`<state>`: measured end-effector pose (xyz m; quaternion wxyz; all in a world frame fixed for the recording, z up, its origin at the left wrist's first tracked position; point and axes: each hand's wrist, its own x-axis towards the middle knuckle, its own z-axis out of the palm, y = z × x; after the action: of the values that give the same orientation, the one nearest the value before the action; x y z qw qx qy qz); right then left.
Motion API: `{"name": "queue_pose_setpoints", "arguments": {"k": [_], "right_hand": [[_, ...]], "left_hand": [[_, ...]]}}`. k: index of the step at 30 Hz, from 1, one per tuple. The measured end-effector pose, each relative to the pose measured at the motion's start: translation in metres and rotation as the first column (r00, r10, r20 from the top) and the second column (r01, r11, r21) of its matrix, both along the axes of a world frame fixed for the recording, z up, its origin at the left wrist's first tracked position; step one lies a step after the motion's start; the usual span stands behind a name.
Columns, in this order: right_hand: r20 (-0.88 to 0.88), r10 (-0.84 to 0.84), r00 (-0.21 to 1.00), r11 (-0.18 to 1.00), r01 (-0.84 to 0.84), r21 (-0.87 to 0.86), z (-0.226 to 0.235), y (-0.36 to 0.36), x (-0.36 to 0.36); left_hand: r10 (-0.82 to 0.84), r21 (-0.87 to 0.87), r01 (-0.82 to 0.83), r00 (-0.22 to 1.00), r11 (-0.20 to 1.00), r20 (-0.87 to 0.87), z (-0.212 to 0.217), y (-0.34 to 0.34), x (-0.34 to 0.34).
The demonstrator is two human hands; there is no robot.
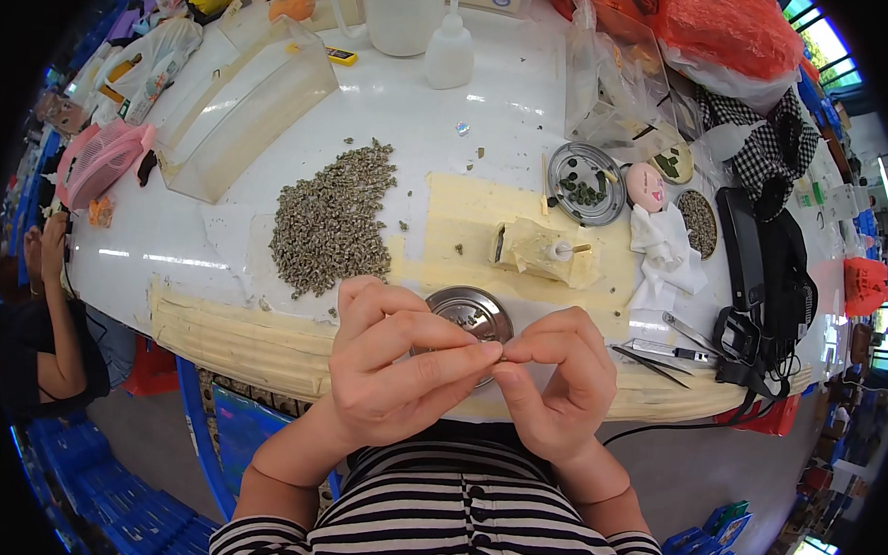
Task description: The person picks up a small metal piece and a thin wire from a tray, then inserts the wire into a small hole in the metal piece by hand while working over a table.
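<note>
My left hand (393,362) and my right hand (565,381) meet in front of my body, over the near edge of the table. Thumb and fingers of both are pinched together, fingertips almost touching. Whatever they hold is too small and too covered to name. Partly hidden behind them is a round shiny metal dish (479,310) with a few small bits in it. Beyond my left hand lies a heap of small grey-brown metallic pieces (333,223). A block wrapped in yellowish tape (531,253), with a short peg sticking out, sits beyond my right hand.
Tweezers (652,365) and a utility knife (673,350) lie at right, beside a black bag (768,266). Farther back are a round tin of dark green pieces (588,186), a white squeeze bottle (450,54) and a clear plastic trough (247,108). Another person's arm (60,330) rests at far left.
</note>
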<state>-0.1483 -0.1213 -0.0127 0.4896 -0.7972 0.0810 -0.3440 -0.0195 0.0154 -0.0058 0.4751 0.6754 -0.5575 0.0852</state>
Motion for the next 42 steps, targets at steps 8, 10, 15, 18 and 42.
{"name": "queue_pose_setpoints", "arguments": {"k": [8,10,15,18,42], "right_hand": [[0.041,-0.109,0.993,0.974,0.115,-0.197,0.0041,0.0045,-0.0008],[-0.004,-0.060,0.998,0.992,0.059,-0.109,0.0031,0.0024,0.0012],[-0.062,0.095,0.994,0.986,-0.086,0.145,-0.0002,-0.0022,0.0019],[-0.041,0.091,0.995,0.977,-0.081,0.197,0.0014,-0.0030,0.0005],[0.024,-0.005,1.000,1.000,0.005,-0.002,0.0002,-0.0002,-0.0011]], "left_hand": [[0.057,-0.033,-0.058,0.998,0.998,-0.034,-0.0050,-0.0041,-0.0020],[0.049,-0.037,-0.051,0.998,0.998,-0.049,-0.0052,-0.0023,-0.0013],[0.007,-0.026,-0.008,0.999,1.000,-0.035,-0.0026,-0.0015,-0.0008],[0.024,-0.026,-0.024,1.000,0.999,-0.014,-0.0033,-0.0016,-0.0012],[0.061,-0.009,-0.062,0.997,0.998,-0.052,-0.0034,-0.0003,0.0003]]}}
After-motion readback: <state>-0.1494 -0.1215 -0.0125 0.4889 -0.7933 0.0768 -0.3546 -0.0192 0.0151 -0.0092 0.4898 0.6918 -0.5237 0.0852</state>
